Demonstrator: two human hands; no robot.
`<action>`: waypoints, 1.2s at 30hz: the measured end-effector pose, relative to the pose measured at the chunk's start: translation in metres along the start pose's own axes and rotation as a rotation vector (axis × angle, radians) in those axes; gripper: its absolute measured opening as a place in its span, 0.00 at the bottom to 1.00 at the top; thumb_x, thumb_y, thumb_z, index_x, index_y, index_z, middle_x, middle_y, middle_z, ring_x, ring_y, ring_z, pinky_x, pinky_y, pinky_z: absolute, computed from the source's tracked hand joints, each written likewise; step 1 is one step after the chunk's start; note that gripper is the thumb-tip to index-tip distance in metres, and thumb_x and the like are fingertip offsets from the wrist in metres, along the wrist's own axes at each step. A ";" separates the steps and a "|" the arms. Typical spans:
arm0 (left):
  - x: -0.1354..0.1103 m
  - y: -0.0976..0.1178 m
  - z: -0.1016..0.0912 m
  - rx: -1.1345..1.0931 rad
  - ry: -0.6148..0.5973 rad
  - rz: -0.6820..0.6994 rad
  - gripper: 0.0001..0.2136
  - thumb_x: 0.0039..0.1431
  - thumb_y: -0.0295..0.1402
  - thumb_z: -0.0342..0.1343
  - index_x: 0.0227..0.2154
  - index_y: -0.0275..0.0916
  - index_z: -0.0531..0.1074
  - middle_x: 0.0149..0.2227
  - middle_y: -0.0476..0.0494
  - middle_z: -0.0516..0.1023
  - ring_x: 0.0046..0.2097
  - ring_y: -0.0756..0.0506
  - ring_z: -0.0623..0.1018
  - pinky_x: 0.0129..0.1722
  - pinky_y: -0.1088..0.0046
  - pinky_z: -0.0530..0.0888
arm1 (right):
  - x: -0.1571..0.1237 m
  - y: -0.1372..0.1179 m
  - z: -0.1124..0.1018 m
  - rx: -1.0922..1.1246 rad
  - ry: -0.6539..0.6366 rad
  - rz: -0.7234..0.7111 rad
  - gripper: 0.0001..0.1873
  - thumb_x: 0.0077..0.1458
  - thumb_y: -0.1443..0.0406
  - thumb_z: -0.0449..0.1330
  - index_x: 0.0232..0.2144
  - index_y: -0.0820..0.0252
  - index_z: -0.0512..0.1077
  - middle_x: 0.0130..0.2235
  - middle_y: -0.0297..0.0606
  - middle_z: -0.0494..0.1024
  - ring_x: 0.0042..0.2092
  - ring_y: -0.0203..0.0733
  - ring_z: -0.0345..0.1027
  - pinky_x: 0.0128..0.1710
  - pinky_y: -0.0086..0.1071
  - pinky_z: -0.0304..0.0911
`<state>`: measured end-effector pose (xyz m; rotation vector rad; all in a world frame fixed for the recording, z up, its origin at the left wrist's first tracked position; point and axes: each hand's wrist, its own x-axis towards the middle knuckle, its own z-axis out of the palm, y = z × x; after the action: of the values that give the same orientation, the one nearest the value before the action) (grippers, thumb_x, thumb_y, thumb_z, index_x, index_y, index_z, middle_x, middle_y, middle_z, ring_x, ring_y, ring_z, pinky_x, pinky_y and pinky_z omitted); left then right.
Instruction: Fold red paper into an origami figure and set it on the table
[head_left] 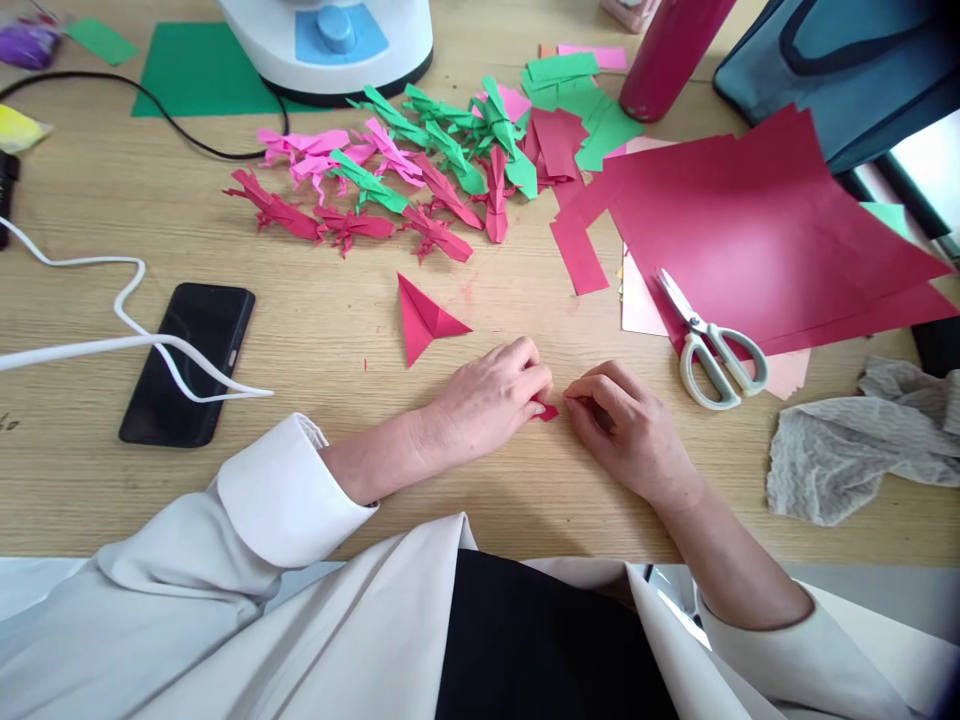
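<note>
Red paper scrap (547,411) pinched between left hand (491,395) and right hand (626,425), low on desk (315,330). Folded red triangle (425,318) at ten o'clock; scissors (712,345) at two o'clock.

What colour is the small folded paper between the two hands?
Red. The small folded paper shows best in the head view, the only one.

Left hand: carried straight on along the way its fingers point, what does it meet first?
The left hand points right; past the small red paper piece already at its fingertips, it would likely meet the right hand first.
</note>
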<state>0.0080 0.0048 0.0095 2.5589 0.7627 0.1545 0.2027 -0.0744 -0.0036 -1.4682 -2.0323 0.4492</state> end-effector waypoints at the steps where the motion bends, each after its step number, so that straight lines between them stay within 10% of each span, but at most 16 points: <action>1: 0.000 0.000 0.001 0.018 0.005 0.018 0.02 0.65 0.27 0.53 0.37 0.36 0.70 0.44 0.41 0.70 0.46 0.44 0.72 0.46 0.68 0.70 | 0.000 0.001 0.000 0.001 0.005 0.005 0.06 0.63 0.72 0.55 0.37 0.58 0.70 0.36 0.39 0.71 0.34 0.38 0.66 0.33 0.32 0.62; 27: -0.011 0.003 -0.009 -0.118 -0.072 0.002 0.06 0.59 0.22 0.51 0.30 0.38 0.71 0.34 0.47 0.76 0.40 0.46 0.75 0.42 0.69 0.69 | 0.000 0.008 0.002 0.086 0.083 0.023 0.06 0.61 0.71 0.55 0.35 0.59 0.71 0.35 0.37 0.72 0.34 0.37 0.66 0.33 0.31 0.61; 36: -0.001 -0.003 -0.012 -0.412 0.198 -0.107 0.05 0.58 0.24 0.51 0.32 0.39 0.70 0.34 0.50 0.77 0.36 0.49 0.74 0.39 0.73 0.71 | 0.007 -0.008 0.000 0.423 0.006 0.229 0.11 0.62 0.58 0.59 0.41 0.60 0.72 0.37 0.39 0.76 0.35 0.38 0.68 0.33 0.32 0.63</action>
<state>0.0023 0.0116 0.0191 2.1282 0.8396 0.4831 0.1958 -0.0708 0.0029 -1.4304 -1.6375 0.9061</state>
